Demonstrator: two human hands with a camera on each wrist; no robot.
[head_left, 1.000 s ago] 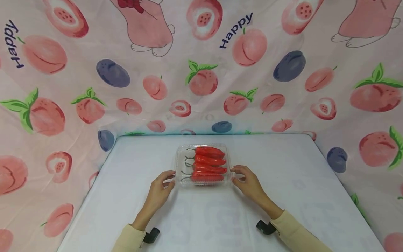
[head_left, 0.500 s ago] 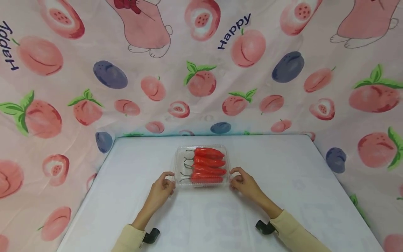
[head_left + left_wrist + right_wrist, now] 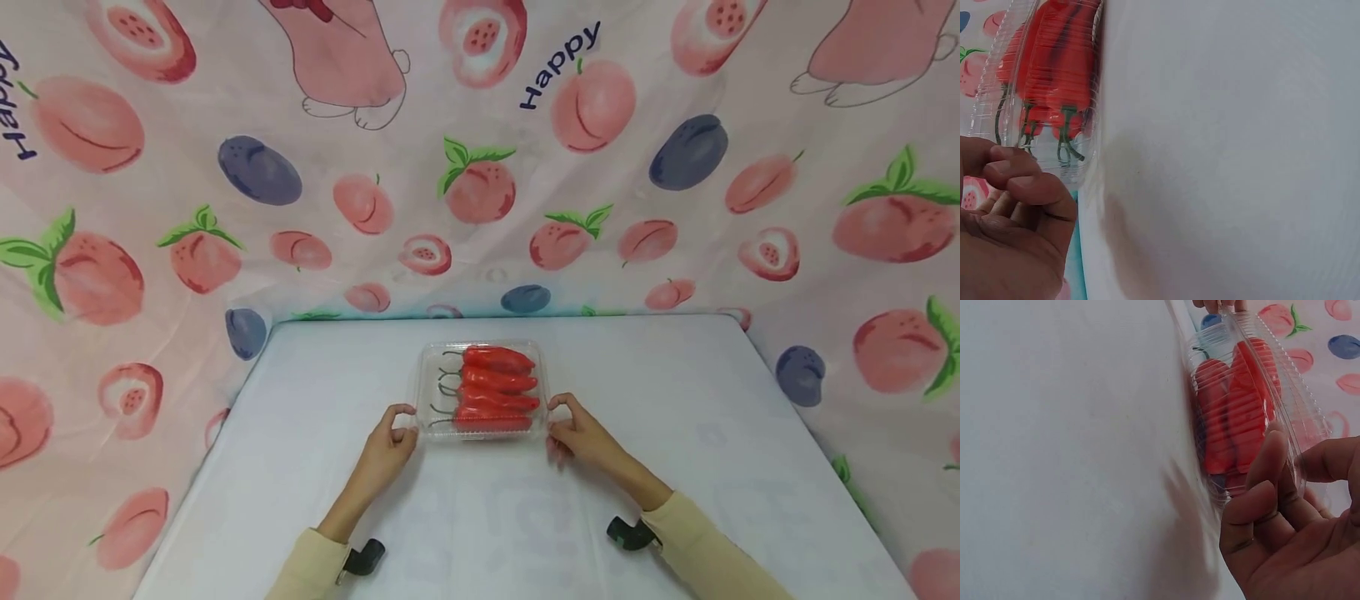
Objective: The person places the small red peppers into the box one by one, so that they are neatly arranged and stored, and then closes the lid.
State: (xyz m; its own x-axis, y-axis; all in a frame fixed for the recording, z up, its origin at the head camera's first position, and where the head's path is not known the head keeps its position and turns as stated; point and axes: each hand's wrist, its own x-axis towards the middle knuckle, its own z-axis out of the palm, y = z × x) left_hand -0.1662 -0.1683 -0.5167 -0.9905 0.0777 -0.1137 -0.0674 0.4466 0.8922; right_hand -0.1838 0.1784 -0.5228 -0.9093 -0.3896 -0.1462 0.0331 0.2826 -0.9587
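Observation:
A clear plastic box (image 3: 430,367) with a ribbed rim lies on the white table, its lid down. Several red chili peppers (image 3: 495,381) lie side by side in it, green stems toward the left. My left hand (image 3: 386,450) holds the box's left edge near the front corner, index finger and thumb bent at the rim. On the opposite side, my right hand (image 3: 588,440) pinches the right edge between thumb and index finger, its other fingers (image 3: 1244,515) curled below the rim in the right wrist view. The left wrist view shows the pepper stems (image 3: 1069,134) close to the left fingers.
The white table (image 3: 480,525) runs back to a pink cloth backdrop (image 3: 480,167) printed with peaches and plums. Dark wrist cameras (image 3: 365,557) sit at both sleeve cuffs.
Both hands stay at the box's sides, and the box keeps its place. The right hand's lower fingers have shifted slightly below the edge; the head view has tilted a little.

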